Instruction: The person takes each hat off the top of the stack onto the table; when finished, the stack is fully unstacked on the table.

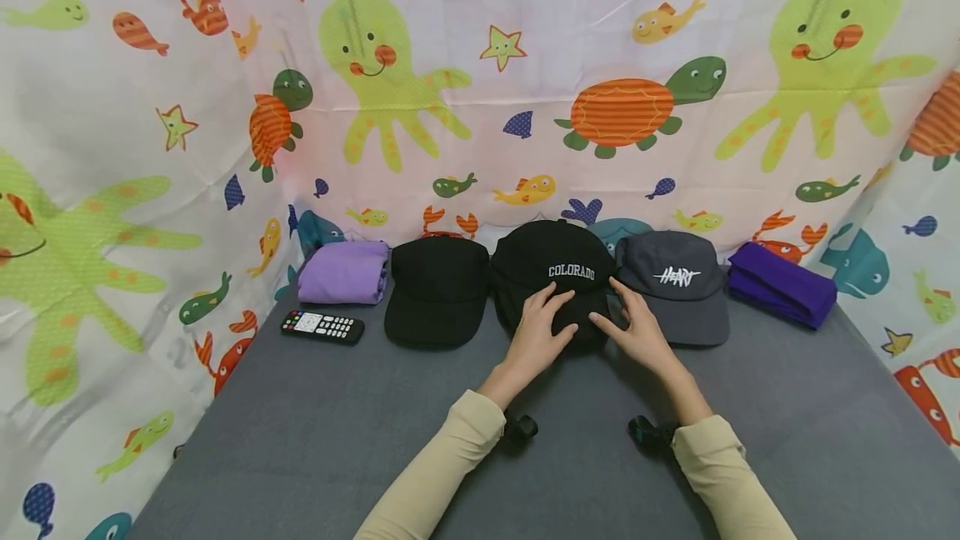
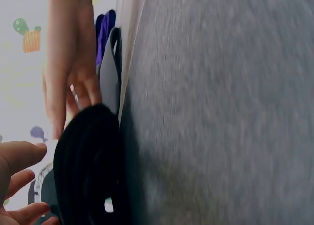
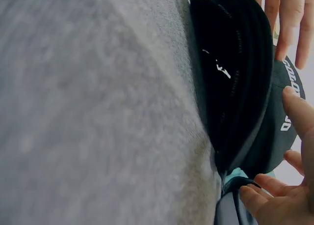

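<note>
Your left hand (image 1: 536, 332) and right hand (image 1: 637, 330) rest with relaxed, straight fingers on the black cotton COLORADO cap's (image 1: 553, 269) brim; it looks light and soft-crowned, so pinch the stiffer brim under your fingertips.

Cream long sleeves (image 1: 465, 448) on both arms; small black devices, seemingly cameras (image 1: 519, 427), at the wrists.

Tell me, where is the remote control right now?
In the head view, the remote control lies on the grey surface at the left, just in front of the folded lilac cloth and left of the plain black cap.
</note>
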`<state>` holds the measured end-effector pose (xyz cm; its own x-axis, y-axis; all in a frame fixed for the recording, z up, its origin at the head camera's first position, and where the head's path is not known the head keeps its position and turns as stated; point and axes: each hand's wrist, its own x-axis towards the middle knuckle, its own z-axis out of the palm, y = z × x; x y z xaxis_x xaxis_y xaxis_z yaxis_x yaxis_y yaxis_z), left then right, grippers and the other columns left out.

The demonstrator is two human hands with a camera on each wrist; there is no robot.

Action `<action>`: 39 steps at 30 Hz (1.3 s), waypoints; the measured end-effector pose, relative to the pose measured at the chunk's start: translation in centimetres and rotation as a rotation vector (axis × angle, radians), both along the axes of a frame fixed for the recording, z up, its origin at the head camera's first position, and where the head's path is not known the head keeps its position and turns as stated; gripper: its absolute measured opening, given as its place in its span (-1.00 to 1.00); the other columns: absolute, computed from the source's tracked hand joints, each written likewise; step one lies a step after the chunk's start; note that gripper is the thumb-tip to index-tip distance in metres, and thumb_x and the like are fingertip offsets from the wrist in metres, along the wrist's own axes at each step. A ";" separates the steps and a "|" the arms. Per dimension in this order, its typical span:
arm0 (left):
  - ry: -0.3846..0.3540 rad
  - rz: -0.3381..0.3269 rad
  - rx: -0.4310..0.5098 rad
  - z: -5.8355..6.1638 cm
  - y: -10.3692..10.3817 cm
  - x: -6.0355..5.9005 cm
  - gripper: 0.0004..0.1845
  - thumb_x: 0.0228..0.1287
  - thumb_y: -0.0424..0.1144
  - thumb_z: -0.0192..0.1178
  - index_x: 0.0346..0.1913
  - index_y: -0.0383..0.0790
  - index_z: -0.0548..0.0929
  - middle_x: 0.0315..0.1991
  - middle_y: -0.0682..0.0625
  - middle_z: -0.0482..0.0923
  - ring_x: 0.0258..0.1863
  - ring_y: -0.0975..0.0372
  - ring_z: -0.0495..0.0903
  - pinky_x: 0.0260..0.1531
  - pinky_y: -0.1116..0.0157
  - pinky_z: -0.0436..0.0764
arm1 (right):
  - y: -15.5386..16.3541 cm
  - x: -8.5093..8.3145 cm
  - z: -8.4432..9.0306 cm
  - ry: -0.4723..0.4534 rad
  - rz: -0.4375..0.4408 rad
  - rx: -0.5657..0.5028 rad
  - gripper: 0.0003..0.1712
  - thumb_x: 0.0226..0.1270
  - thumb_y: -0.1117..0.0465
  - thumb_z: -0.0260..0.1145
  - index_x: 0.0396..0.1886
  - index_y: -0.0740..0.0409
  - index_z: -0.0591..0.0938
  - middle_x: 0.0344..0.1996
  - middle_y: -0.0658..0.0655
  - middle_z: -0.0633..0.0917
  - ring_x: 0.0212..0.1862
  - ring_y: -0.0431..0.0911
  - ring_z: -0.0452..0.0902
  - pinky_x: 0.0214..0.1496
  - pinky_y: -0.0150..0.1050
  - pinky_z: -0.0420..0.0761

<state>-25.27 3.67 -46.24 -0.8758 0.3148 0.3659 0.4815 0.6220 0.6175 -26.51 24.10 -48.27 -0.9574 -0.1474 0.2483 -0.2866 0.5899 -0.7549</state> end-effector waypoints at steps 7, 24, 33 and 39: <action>-0.017 0.064 0.044 -0.1 -1.5 -1.1 -0.44 0.15 -0.20 0.29 0.25 -0.05 0.44 0.36 -0.13 0.18 0.32 0.01 0.15 0.16 0.07 0.38 | -0.2 -0.5 -0.2 -0.065 0.005 -0.035 -0.07 0.27 -0.08 0.23 0.47 0.12 -0.01 0.40 0.33 0.07 0.38 0.25 0.03 0.28 0.13 0.23; -0.147 0.148 0.181 -0.6 -3.6 -2.1 -0.35 0.15 -0.11 0.29 0.31 -0.13 0.35 0.41 -0.34 -0.03 0.32 -0.18 0.08 0.15 -0.12 0.30 | -1.3 -1.3 -0.9 -0.108 0.004 -0.139 -0.04 0.26 -0.04 0.26 0.48 -0.01 -0.09 0.38 0.38 0.10 0.40 0.21 0.03 0.33 0.12 0.16; -0.151 0.138 0.197 -0.9 -3.7 -2.3 -0.35 0.13 -0.13 0.31 0.30 -0.14 0.36 0.39 -0.33 0.02 0.25 -0.13 0.16 0.14 -0.08 0.32 | -1.3 -1.5 -1.2 -0.147 0.007 -0.231 0.02 0.23 0.02 0.30 0.49 -0.03 -0.14 0.37 0.39 0.09 0.39 0.23 0.03 0.35 0.15 0.10; -0.196 0.150 0.203 -0.7 -3.5 -2.2 -0.33 0.11 -0.12 0.33 0.29 -0.14 0.38 0.40 -0.28 0.05 0.25 -0.10 0.18 0.16 -0.04 0.32 | -1.3 -1.3 -1.0 -0.192 -0.005 -0.309 0.08 0.19 0.05 0.34 0.49 -0.05 -0.18 0.37 0.38 0.10 0.37 0.23 0.05 0.34 0.16 0.09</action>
